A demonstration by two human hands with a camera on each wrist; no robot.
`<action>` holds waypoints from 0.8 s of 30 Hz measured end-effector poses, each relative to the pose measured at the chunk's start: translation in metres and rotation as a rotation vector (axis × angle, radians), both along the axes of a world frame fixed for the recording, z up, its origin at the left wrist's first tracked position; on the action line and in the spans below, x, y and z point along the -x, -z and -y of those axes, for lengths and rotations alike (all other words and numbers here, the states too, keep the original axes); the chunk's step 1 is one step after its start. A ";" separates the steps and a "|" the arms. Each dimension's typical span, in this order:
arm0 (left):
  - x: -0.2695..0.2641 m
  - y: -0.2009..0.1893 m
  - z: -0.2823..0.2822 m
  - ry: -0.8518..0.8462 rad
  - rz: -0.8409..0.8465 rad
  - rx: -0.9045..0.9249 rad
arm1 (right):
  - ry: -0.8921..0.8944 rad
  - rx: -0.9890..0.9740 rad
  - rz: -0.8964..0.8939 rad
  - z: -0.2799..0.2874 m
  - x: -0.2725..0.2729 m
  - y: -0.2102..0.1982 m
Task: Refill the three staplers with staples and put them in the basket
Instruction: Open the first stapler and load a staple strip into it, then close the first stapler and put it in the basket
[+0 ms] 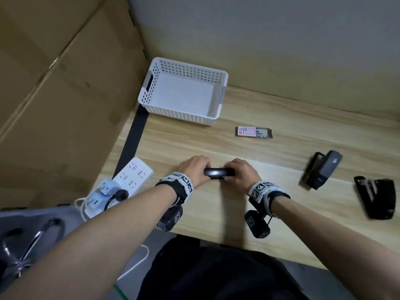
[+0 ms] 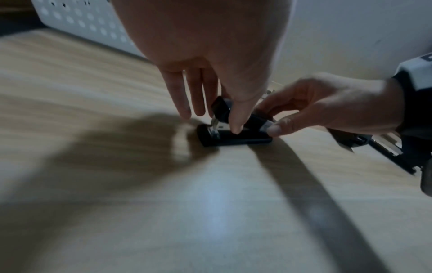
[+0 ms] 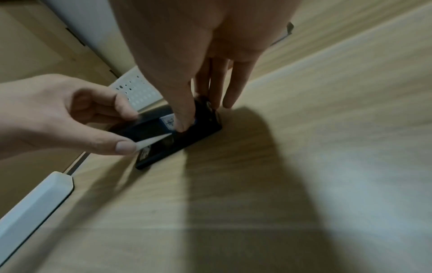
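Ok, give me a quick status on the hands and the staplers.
Both hands, left hand and right hand, grip the black stapler on the table. Two other staplers wait right. Basket empty. Nothing blocking.

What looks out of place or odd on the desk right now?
Nothing is spilled or damaged. Two staplers lie open on the right, and the staple box is slid partly open, as expected for refilling. The basket holds nothing.

Head high — wrists low, facing inward
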State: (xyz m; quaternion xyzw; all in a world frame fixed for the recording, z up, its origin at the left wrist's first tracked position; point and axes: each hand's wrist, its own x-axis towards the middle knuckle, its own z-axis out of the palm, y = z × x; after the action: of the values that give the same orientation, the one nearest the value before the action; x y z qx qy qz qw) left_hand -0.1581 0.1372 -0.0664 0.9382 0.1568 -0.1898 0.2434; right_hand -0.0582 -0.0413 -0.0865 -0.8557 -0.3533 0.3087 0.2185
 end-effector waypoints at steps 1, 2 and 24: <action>0.003 0.005 0.004 -0.021 0.001 0.006 | 0.009 -0.021 0.003 0.004 0.003 0.003; 0.005 0.008 0.008 -0.035 0.002 0.008 | 0.025 -0.041 0.004 0.007 0.005 0.006; -0.003 -0.003 0.014 0.007 -0.076 -0.123 | 0.052 0.050 -0.037 0.024 -0.033 -0.002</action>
State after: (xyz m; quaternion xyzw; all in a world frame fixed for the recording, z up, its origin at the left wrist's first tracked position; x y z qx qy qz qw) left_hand -0.1547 0.1229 -0.0631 0.9440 0.1741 -0.2161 0.1783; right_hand -0.0250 -0.0655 -0.0842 -0.8638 -0.3192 0.3275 0.2116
